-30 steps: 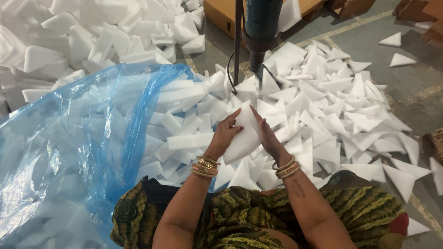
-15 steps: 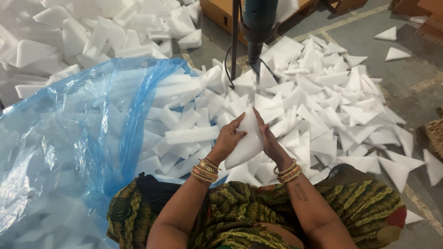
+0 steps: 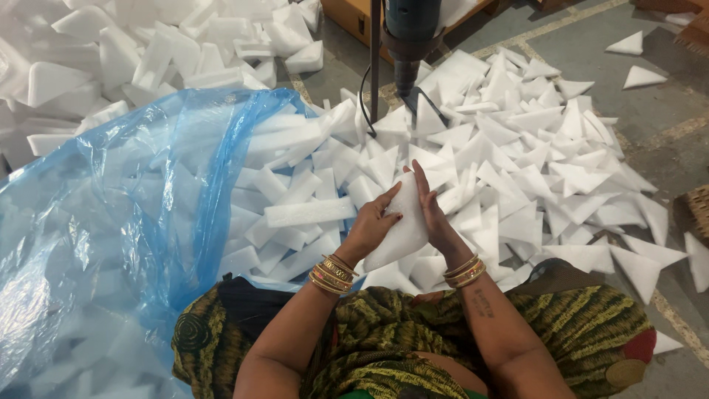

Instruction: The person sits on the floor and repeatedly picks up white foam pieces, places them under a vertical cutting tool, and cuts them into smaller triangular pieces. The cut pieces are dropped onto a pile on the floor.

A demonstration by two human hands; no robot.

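Both my hands press on a stack of white triangular foam pieces (image 3: 402, 225) held upright in front of me. My left hand (image 3: 373, 222) grips its left face, fingers spread. Flat against the right face lies my right hand (image 3: 432, 214), fingers straight and pointing away. Gold bangles ring both wrists. The stack hovers over a wide heap of similar white foam triangles (image 3: 517, 162) on the floor.
A large blue plastic bag (image 3: 125, 222), partly filled with foam pieces, gapes open at my left. More chunky foam blocks (image 3: 148, 52) pile up beyond it. A dark machine post with a cable (image 3: 406, 44) stands ahead. A wooden box (image 3: 354, 15) sits behind it.
The hands and foam stack stay in nearly the same spot; the stack has been squeezed and straightened slightly between my palms. The view shifted a little.
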